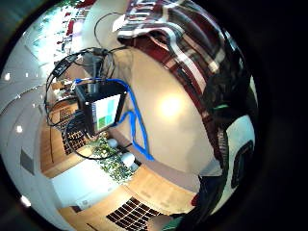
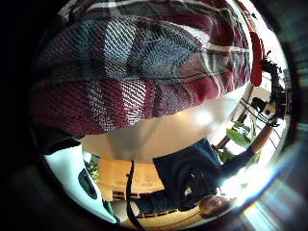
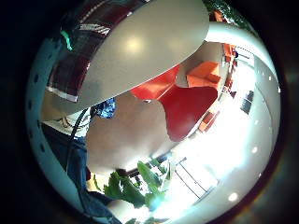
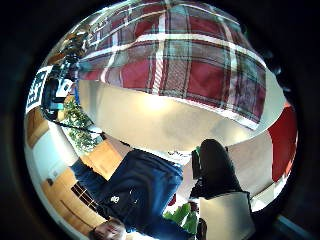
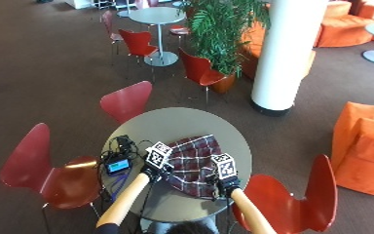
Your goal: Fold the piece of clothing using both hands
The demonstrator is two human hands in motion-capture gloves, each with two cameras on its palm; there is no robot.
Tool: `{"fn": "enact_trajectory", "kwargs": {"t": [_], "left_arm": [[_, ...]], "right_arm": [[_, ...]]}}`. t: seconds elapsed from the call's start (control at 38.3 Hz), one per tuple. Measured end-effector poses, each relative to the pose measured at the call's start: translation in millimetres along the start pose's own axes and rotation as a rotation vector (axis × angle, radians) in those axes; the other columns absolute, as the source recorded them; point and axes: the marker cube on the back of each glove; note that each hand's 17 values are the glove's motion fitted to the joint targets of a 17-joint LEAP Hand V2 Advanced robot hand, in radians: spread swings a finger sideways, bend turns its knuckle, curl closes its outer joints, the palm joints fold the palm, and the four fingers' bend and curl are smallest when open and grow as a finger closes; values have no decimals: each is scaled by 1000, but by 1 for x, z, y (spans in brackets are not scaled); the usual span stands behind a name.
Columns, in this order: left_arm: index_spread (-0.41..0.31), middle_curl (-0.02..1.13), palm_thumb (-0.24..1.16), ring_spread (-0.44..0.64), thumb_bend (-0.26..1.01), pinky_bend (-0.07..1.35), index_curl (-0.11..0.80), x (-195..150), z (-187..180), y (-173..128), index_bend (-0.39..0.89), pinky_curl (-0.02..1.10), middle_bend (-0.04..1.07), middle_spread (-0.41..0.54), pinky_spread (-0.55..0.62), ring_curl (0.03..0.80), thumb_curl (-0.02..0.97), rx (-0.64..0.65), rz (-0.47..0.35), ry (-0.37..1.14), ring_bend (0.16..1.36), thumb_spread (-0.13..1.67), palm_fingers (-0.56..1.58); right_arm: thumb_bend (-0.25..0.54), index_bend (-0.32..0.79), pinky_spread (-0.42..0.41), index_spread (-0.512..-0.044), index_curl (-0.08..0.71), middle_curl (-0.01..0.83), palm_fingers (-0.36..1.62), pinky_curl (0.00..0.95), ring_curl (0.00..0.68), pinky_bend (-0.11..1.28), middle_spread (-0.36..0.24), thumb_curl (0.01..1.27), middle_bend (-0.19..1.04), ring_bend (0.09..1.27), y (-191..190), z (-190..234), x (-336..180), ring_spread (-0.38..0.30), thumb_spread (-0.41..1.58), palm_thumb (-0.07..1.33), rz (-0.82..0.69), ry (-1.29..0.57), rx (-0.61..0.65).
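garment, a red and grey plaid woven cloth (image 5: 193,165), lies bunched at the near edge of the round grey table (image 5: 174,122). left hand (image 5: 155,168) and right hand (image 5: 224,181) each pinch a side of it, seemingly mid-fold. next move likely calls for lifting both sides together and laying them across evenly.

Red plaid garment (image 5: 193,165), bunched, on the round table

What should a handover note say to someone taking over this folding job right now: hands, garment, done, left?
Left hand: at the near left edge of the plaid garment; grip not visible.
Right hand: at its near right corner; grip not visible.
Garment: on the round table, bunched, beside a small device with cables.
Done: both hands placed at the garment.
Left: no neat fold yet; fold and flatten.
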Motion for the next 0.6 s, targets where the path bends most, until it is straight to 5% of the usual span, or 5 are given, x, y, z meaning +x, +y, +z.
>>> {"fn": "enact_trajectory", "kwargs": {"t": [0.13, 0.39, 0.6], "left_arm": [[-254, 508, 843, -348, 191, 608, 398, 2, -10, -5, 119, 373, 453, -308, -406, 380, 502, 72, 61, 6, 477, 1334, 1225], [-236, 534, 810, -356, 211, 640, 389, -2, -10, -1, 126, 383, 430, -302, -412, 404, 495, 22, 24, 3, 501, 1481, 1192], [-230, 550, 793, -358, 223, 640, 386, -4, -11, -1, 129, 383, 420, -301, -410, 411, 490, 46, 18, 27, 503, 1547, 1183]], "right_arm": [[24, 144, -107, -257, 254, 430, 676, 323, 369, 534, -152, 402, 347, 656, 49, -14, -20, -186, 1038, 729, -32, 52, 47], [-7, 89, -152, -254, 253, 448, 660, 349, 392, 556, -172, 440, 307, 618, 40, -3, -28, -214, 1006, 794, -70, 66, -42], [0, 158, -174, -272, 263, 451, 840, 354, 386, 580, -181, 472, 281, 574, 28, -12, -22, -228, 987, 862, -64, 76, 129]]}}
